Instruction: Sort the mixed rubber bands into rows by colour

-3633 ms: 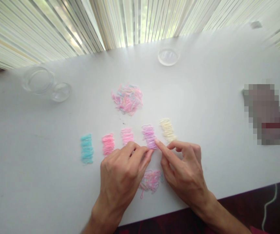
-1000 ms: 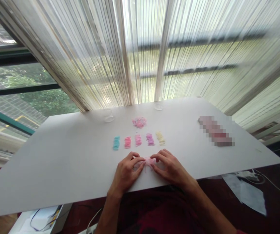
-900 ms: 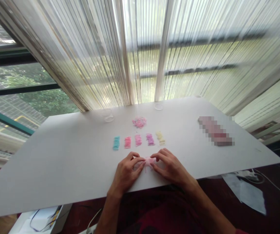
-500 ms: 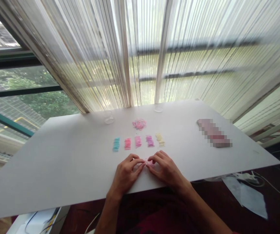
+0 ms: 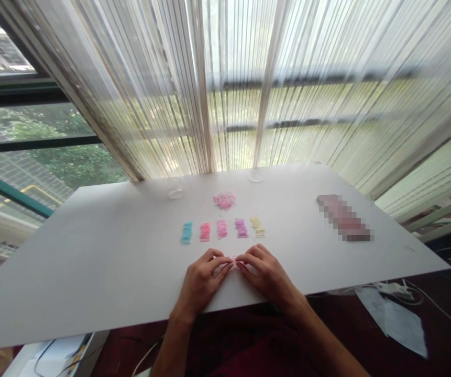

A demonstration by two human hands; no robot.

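Observation:
Near the table's front edge, my left hand and my right hand meet with fingertips almost touching. Both hands are closed in a pinch around a small pale-pink piece, whose exact kind is too small to make out and is partly hidden by the fingers. Just beyond the hands lies a row of small stacked strips: teal, coral-pink, pink, purple and pale yellow. A loose pink mixed pile sits behind the row.
On the white table, a clear round dish stands at the back left and another clear round piece at the back. A blurred-out reddish object lies to the right. A string curtain hangs along the far edge.
My right fingertips have come in closer to the left ones and now pinch together. Less pink shows between the hands. The stacks and the pile have stayed put.

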